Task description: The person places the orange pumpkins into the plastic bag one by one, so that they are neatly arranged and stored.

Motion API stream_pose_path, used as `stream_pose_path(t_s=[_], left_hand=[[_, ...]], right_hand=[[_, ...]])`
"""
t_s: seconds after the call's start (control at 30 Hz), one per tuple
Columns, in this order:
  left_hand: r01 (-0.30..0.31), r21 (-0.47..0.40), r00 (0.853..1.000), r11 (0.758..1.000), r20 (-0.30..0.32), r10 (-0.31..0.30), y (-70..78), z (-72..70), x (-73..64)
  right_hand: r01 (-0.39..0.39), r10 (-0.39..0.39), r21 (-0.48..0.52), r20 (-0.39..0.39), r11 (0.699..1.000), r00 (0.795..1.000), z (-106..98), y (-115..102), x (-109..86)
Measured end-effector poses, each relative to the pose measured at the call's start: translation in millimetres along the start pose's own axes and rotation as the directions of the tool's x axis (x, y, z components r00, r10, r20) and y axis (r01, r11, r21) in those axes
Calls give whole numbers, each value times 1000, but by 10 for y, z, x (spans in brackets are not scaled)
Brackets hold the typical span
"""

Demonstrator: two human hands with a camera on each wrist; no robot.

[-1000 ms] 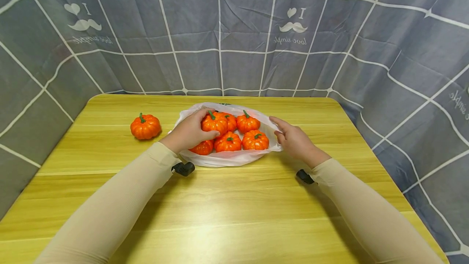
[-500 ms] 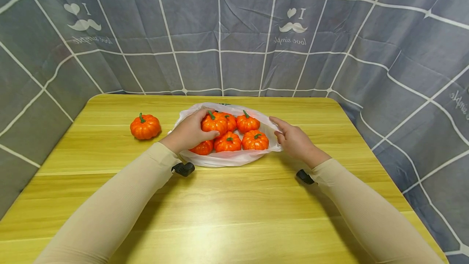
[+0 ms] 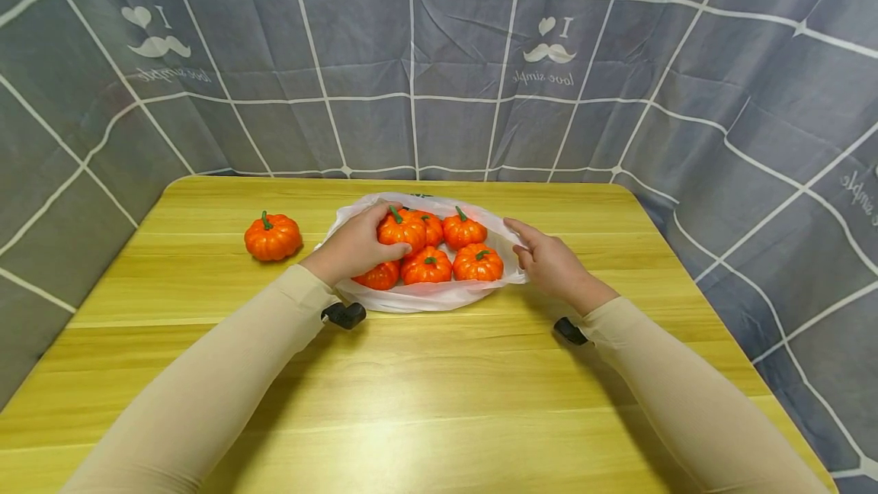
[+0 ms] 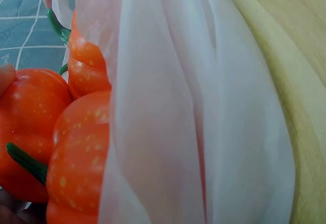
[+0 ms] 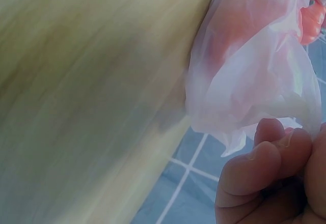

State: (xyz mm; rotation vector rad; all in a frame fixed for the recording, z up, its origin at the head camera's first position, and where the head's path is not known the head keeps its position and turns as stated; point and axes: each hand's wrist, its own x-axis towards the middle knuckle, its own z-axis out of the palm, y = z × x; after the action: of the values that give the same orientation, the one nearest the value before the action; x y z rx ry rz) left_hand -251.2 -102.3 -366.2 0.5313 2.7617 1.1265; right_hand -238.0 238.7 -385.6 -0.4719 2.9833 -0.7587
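Observation:
My left hand [image 3: 357,245] reaches over the near-left rim of a white plastic bag [image 3: 428,300] and grips a small orange pumpkin [image 3: 403,233], thumb on its near side. Its other fingers are largely hidden behind the pumpkin. Several more pumpkins [image 3: 478,262] with green stems lie in the spread bag, one of them [image 3: 379,277] partly under my left wrist. The left wrist view shows the gripped pumpkin [image 4: 30,117] against another one [image 4: 79,158]. At the bag's right end my right hand [image 3: 552,265] pinches the thin plastic; its curled fingers [image 5: 249,173] fill the right wrist view's lower corner.
A single pumpkin [image 3: 273,238] stands on the wooden table [image 3: 439,395], left of the bag. Grey curtains [image 3: 363,44] with white grid lines enclose the table's back and sides. A black wrist device [image 3: 343,315] sits under each sleeve cuff.

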Motion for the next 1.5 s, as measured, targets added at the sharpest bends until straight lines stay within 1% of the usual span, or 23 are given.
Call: stream_pose_path(t_s=[0.27, 0.4, 0.5, 0.63, 0.73, 0.83, 0.93, 1.0, 1.03, 1.1, 1.2, 1.33, 1.43, 1.5], left_hand=[[-1, -11, 1000, 1000, 27, 2, -3, -37, 1], [-17, 0, 999, 1000, 41, 17, -3, -49, -7], [-22, 21, 999, 1000, 36, 21, 7, -66, -17], [-3, 31, 999, 1000, 35, 2, 16, -146, -64], [-2, 12, 1000, 1000, 0, 2, 10, -270, -126], [-6, 15, 997, 1000, -83, 7, -33, -433, -200], [18, 62, 984, 998, -175, -6, -137, -610, -278], [50, 107, 975, 993, -219, -26, -238, -718, -324], [72, 127, 971, 989, -236, -41, -298, -766, -344], [120, 148, 966, 982, -246, -81, -436, -851, -379], [192, 152, 963, 970, -221, -156, -663, -943, -429], [269, 153, 956, 951, -159, -245, -928, -1018, -492], [308, 146, 949, 940, -113, -293, -1059, -1032, -521], [319, 129, 947, 939, -84, -310, -1115, -1024, -533]], right_hand=[[-11, 11, 3, -7, 1000, 1000, -17, -11, -3], [0, 0, 4, -7, 1000, 1000, -15, 1, -7], [-1, 1, 11, -6, 1000, 1000, -17, 3, -9], [-9, 9, 20, -1, 1000, 1000, -18, -6, -13], [-11, 11, 23, 0, 1000, 1000, -20, -8, -19], [-12, 12, 21, 0, 1000, 1000, -20, -2, -17], [-9, 9, 20, -1, 1000, 1000, -19, 2, -13], [-3, 3, 19, -3, 1000, 1000, -18, 3, -13], [-1, 1, 19, -4, 1000, 1000, -15, 6, -12], [3, -3, 16, -9, 1000, 1000, -10, 14, -12], [8, -8, 18, -12, 1000, 1000, -2, 25, -10], [13, -12, 21, -14, 1000, 1000, 1, 26, -7], [10, -10, 20, -16, 1000, 1000, 4, 26, -3], [7, -7, 18, -17, 1000, 1000, 7, 30, 0]])
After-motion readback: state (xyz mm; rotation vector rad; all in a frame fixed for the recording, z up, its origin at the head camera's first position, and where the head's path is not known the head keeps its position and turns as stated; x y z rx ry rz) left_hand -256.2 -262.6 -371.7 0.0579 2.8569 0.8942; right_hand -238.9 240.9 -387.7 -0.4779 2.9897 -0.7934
